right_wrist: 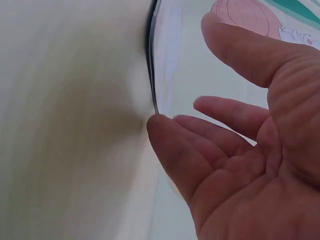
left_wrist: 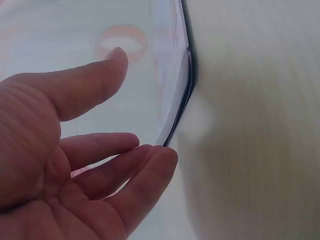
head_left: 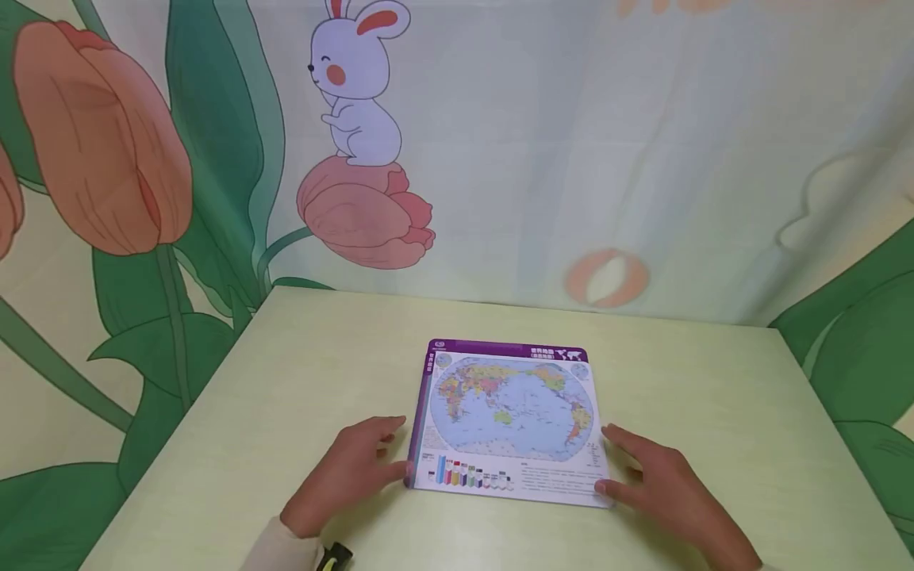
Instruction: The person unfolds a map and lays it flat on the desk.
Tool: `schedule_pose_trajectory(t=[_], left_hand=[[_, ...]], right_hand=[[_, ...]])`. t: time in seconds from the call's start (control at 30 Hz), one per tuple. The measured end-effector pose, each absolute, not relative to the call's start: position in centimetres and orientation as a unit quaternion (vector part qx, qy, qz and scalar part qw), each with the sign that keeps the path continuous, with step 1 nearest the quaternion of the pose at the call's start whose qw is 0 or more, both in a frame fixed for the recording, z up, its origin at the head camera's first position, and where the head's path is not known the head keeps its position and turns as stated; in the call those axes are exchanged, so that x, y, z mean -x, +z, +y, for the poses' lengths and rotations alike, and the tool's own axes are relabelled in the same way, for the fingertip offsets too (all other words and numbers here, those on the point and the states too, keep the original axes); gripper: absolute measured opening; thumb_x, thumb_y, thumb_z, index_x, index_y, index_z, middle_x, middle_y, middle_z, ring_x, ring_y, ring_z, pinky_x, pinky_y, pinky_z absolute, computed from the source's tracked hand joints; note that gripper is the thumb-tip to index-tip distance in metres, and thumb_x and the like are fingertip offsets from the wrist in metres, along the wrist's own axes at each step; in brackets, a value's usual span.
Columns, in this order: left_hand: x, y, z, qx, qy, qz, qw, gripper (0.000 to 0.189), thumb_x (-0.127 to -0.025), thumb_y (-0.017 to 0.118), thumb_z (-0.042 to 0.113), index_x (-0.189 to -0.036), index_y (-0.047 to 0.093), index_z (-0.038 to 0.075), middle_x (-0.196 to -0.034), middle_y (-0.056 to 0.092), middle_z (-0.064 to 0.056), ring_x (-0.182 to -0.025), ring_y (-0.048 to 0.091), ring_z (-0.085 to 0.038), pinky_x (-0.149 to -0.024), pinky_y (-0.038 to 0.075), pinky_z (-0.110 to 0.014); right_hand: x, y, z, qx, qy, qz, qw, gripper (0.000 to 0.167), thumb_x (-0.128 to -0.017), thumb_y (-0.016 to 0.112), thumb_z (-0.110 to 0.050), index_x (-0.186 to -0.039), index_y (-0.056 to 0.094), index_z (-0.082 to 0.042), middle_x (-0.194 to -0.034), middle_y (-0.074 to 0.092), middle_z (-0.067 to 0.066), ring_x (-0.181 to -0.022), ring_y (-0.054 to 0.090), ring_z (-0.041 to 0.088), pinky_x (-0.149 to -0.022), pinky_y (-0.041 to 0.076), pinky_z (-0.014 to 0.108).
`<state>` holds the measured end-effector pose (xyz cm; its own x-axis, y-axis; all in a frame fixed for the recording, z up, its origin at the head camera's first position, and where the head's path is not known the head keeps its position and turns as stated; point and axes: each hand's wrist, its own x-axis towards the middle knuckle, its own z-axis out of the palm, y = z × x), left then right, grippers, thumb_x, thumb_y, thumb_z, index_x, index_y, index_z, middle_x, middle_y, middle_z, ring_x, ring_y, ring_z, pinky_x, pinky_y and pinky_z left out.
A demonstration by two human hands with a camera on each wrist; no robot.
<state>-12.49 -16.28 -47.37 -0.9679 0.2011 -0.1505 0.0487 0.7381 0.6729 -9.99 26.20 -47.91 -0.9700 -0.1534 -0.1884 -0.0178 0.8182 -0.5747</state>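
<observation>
A flat rectangular world map board [head_left: 514, 424] with a purple top band lies face up on the table. On its left, my left hand [head_left: 357, 464] has its thumb at the lower left edge, fingers loosely bent. Opposite it, my right hand [head_left: 660, 484] has its thumb at the lower right edge. From the left wrist, a fingertip meets the end of the thin board edge [left_wrist: 184, 82]; the thumb stands apart. The right wrist view shows a fingertip at the other board edge [right_wrist: 152, 65]. Neither hand grips the board.
The pale yellow table [head_left: 321, 357] extends around the board. Behind it hangs a curtain [head_left: 514, 159] printed with tulips and a rabbit. A dark strap with a yellow mark [head_left: 333, 557] is at the left sleeve.
</observation>
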Motion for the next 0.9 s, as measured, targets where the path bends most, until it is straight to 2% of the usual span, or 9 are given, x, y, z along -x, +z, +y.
schedule_pose_trajectory(t=[0.23,0.37,0.5,0.9], left_hand=[[12.4,-48.4,-15.5,-0.103,0.391,0.908,0.112,0.07,-0.079,0.094,0.015,-0.141,0.065,0.0,-0.134,0.07,-0.015,-0.108,0.071,-0.026,-0.093,0.062,-0.042],[12.4,-48.8,-15.1,-0.109,0.392,0.907,0.11,0.068,-0.078,0.094,0.009,-0.138,0.065,-0.005,-0.129,0.071,-0.017,-0.103,0.071,-0.023,-0.09,0.063,-0.039],[12.3,-48.9,-15.0,-0.101,0.383,0.911,0.113,0.068,-0.077,0.094,0.007,-0.138,0.066,-0.004,-0.127,0.072,-0.015,-0.1,0.07,-0.019,-0.089,0.063,-0.037],[12.3,-48.9,-14.7,-0.094,0.376,0.913,0.125,0.07,-0.075,0.095,0.007,-0.138,0.067,-0.003,-0.12,0.071,-0.011,-0.096,0.067,-0.017,-0.089,0.063,-0.035]], right_hand=[[9.5,-48.5,25.2,0.051,-0.306,0.944,0.109,0.079,-0.081,0.093,-0.03,-0.149,0.06,-0.007,-0.153,0.06,0.016,-0.137,0.061,0.039,-0.101,0.058,0.042],[9.0,-48.8,24.8,0.051,-0.31,0.943,0.107,0.073,-0.082,0.092,-0.025,-0.146,0.063,-0.009,-0.152,0.061,0.014,-0.141,0.058,0.037,-0.107,0.054,0.045],[8.6,-49.1,24.2,0.042,-0.304,0.945,0.112,0.07,-0.084,0.09,-0.023,-0.147,0.063,-0.01,-0.154,0.059,0.013,-0.144,0.055,0.037,-0.112,0.05,0.051],[8.4,-49.4,23.8,0.042,-0.286,0.952,0.102,0.067,-0.085,0.089,-0.019,-0.146,0.064,-0.01,-0.154,0.06,0.011,-0.142,0.057,0.036,-0.109,0.052,0.049]])
